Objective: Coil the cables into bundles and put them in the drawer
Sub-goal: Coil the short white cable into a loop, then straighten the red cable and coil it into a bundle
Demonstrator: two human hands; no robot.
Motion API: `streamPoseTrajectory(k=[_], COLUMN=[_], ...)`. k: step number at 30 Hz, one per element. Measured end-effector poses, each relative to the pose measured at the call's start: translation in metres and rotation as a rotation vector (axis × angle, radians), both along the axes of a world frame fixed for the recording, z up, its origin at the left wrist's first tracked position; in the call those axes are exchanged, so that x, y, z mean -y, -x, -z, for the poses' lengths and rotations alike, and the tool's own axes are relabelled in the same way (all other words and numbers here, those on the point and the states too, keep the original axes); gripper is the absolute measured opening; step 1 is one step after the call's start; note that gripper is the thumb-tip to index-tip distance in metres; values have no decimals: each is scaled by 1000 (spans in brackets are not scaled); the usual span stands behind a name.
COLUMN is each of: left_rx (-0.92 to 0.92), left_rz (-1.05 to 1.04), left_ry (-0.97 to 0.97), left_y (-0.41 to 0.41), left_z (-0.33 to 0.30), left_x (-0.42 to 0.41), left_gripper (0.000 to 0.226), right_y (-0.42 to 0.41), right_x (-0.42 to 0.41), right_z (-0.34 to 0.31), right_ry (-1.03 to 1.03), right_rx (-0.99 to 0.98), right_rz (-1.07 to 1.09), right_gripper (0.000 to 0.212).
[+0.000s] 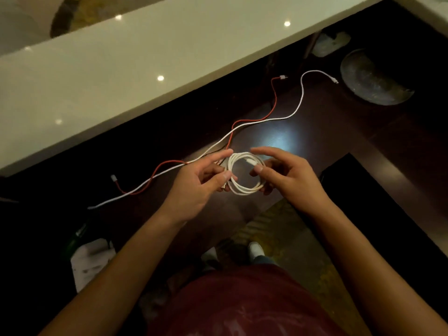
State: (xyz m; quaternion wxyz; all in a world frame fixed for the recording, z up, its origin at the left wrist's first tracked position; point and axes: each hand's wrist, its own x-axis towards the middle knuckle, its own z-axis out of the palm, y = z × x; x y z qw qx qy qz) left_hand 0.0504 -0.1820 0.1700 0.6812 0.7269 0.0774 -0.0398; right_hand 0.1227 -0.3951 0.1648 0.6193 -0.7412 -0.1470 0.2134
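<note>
A white cable wound into a round coil (pixel 244 189) hangs between both hands above the dark wooden table (pixel 322 122). My left hand (pixel 198 183) pinches the coil's left side between thumb and fingers. My right hand (pixel 288 175) holds the right side, thumb laid across the loops near a white plug end. A long white cable (pixel 300 98) lies stretched out on the table from lower left to upper right. A red cable (pixel 275 100) with white plugs crosses it. No drawer shows clearly.
A pale stone counter (pixel 121 76) runs diagonally along the far side. A round dark metal dish (pixel 371 78) sits at the upper right. White paper (pixel 92 260) lies low on the left. My shoe (pixel 255 249) stands on the patterned floor below.
</note>
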Motion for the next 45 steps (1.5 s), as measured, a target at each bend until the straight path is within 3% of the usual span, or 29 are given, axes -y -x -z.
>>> streamPoseTrajectory(k=[9,15,20,27,35,39,43,45], left_rx=[-115,-229,-374,-517,-602,-598,-597,-609], left_rz=[-315,-610,-749,-768,-724,-669,-583,-563], left_ry=[-44,-2,-66,-110,-242,-368,-662,-715], left_y=[60,119,160,188,193,193,189,189], left_z=[29,54,84,133,164,171,173,176], left_x=[43,42,21,-17,-44,-49,-55,-56], left_gripper=[37,31,35,37,37,38,39,39], right_y=[-8,16,39,65,74,75,73,73], right_x=[14,-30,-85,-138,-164,-167,-170,-171], right_z=[45,64,108,159,179,186,189,190], right_ry=[139,262,336,429,534,576,596,608], right_rx=[12,231,251,336,294,278,314,337], right_rz=[-365,-637,-823,-963,-966,-995,-984,-982], right_gripper=[29,24,30,29,31,32,33,35])
